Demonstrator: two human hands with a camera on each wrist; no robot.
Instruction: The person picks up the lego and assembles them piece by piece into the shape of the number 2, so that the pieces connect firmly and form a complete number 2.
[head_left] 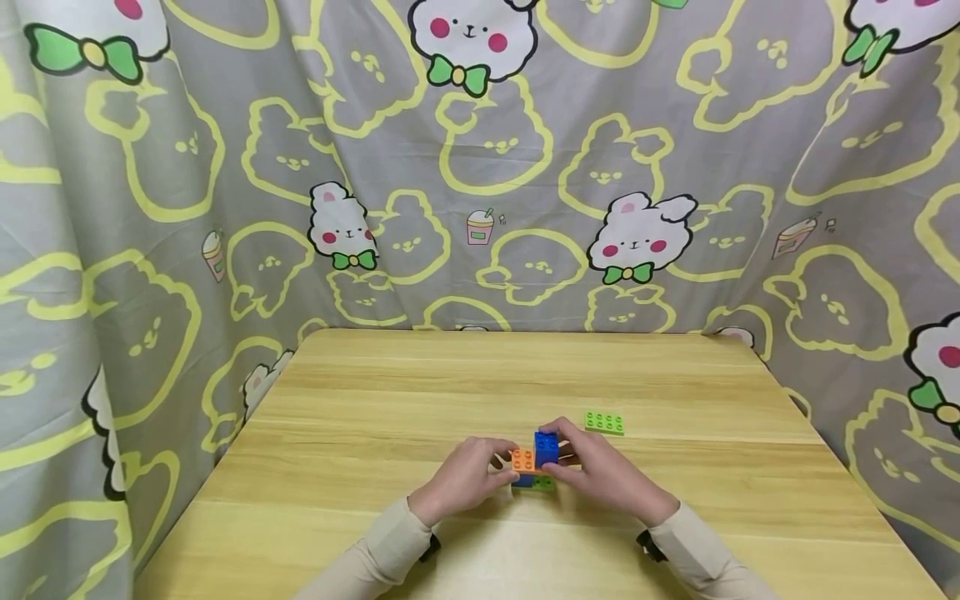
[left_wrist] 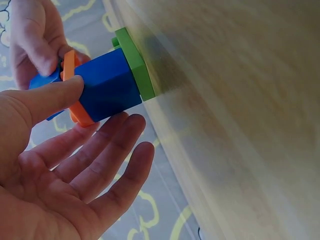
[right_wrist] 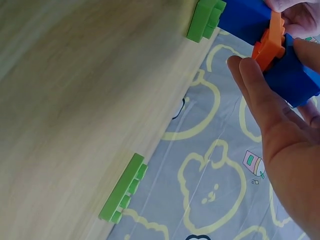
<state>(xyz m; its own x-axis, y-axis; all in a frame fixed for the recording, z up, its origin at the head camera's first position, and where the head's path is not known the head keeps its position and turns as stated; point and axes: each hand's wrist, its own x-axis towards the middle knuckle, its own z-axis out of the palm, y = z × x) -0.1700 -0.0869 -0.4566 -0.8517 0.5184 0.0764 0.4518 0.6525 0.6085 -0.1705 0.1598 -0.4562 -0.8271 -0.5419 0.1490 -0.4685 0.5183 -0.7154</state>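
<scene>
where the gray curtain (head_left: 45, 417) with its yellow outlined figures hung at the far left, it stood beside the pale wooden table (head_left: 315, 467), then ran on behind it and round to the right. a beige left sleeve (head_left: 375, 550) rose from the bottom edge and led to the left hand (head_left: 465, 475). thumb and fingers were clamped across the lower blue block (left_wrist: 110, 85) and the edge of the orange plate (head_left: 522, 460), thumb on one side, fingertips on the other, the little finger spread apart. the whole stack was in the nearer half of the table, between the two hands. the lower blue block sat on a green base (head_left: 543, 483), leaving studs bare toward the right; whether the base touched the tabletop i could not tell. the orange plate topped that block, studs showing on its left part. over its right part stood the upper blue block (head_left: 547, 448); whether it was fully seated i could not tell. the right hand (head_left: 611, 475) had it pinched between thumb and fingers. behind that hand, a loose green plate (head_left: 603, 423) lay studs up on the wood. the right sleeve (head_left: 697, 542) reached the bottom edge.
</scene>
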